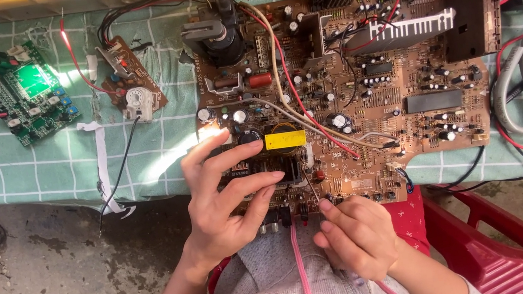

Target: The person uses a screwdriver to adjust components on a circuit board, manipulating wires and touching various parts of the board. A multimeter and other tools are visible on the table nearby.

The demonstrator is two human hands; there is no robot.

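The left hand [221, 200] arches over the near edge of the brown television circuit board [342, 88], fingers spread, fingertips beside the board's yellow block component [285, 140]. The right hand [359, 235] curls closed, pinching a thin metal probe [311, 188] whose tip touches the board's near edge. The board, matte and crowded with parts, lies on a green checked cloth [40, 171]; the probe's lower end is hidden inside the fist

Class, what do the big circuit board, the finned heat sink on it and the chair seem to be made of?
Circuit board: probably matte brown resin laminate, with printed markings. Heat sink: likely aluminium, pale silvery fins. Chair: red moulded plastic, smooth with a slight sheen.
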